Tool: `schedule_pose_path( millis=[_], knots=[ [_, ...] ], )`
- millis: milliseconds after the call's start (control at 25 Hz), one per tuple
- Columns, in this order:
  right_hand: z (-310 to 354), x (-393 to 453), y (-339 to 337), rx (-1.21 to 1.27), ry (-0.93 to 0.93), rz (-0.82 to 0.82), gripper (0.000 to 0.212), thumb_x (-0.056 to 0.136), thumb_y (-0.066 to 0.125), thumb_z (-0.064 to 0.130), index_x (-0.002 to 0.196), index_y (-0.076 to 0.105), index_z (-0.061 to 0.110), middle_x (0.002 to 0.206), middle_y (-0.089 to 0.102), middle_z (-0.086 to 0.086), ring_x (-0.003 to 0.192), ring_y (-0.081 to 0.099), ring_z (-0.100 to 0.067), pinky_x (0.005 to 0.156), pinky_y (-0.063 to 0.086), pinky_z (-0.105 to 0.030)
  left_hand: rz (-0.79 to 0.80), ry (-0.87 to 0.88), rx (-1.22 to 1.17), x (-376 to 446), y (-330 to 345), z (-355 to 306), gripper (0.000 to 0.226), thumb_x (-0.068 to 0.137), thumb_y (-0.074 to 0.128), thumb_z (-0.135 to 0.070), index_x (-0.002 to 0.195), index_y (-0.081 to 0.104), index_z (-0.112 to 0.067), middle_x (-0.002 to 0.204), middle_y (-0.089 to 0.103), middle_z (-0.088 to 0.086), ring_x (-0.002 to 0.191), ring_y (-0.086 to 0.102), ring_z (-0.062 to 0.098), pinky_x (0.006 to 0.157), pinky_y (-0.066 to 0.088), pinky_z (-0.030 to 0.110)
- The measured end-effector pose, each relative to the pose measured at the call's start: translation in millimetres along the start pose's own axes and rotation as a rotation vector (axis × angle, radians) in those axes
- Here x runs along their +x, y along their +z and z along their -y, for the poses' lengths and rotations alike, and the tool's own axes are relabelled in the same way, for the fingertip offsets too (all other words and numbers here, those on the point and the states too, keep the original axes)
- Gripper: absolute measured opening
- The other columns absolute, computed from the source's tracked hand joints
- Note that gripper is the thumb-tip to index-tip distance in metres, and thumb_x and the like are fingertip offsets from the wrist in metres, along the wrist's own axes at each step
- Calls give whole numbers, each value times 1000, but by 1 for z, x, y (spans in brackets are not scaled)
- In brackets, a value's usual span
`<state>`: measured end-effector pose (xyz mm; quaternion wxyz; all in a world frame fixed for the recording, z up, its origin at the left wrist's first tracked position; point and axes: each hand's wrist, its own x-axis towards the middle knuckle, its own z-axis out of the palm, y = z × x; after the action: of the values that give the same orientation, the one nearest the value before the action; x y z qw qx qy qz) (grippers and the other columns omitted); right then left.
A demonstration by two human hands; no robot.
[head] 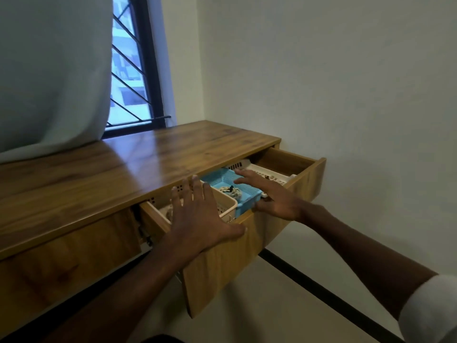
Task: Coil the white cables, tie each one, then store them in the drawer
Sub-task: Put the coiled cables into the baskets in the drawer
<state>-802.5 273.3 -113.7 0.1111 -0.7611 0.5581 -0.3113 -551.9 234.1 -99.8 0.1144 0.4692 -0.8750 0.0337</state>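
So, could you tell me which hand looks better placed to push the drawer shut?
Probably the left hand: its open palm lies at the drawer front. The right hand reaches over the blue basket.

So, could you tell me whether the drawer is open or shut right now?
Open. The drawer is pulled out from the desk, showing the blue basket with a coiled cable inside.

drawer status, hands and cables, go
Left hand and right hand open, flat over open drawer. Coiled cable in blue basket. Nothing blocking.
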Motion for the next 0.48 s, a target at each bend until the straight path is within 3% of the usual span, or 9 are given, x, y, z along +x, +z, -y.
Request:
schedule_pose_path(
  millis=[160,320,480],
  knots=[
    [-14,19,-4,-25,95,99,95,83,74,65,161,24,45,171,7,27,160,6,-10,126,26,-58,-22,-34,41,22,1,24,154,55,42,-108,166,-1,-9,174,-12,16,160,-13,38,127,-5,59],
    [-29,53,9,-214,83,-27,120,71,71,81,165,14,33,175,6,12,162,2,-17,126,22,-61,-30,-75,107,44,0,51,155,57,43,-107,165,-4,-7,173,-13,20,159,-16,39,125,-10,60],
    [-31,89,32,-316,56,-86,114,80,84,54,166,13,30,175,10,7,161,5,-20,124,25,-61,25,-143,103,62,-2,74,140,64,50,-102,167,6,-18,173,1,24,160,-5,41,124,-8,62]
  ],
)
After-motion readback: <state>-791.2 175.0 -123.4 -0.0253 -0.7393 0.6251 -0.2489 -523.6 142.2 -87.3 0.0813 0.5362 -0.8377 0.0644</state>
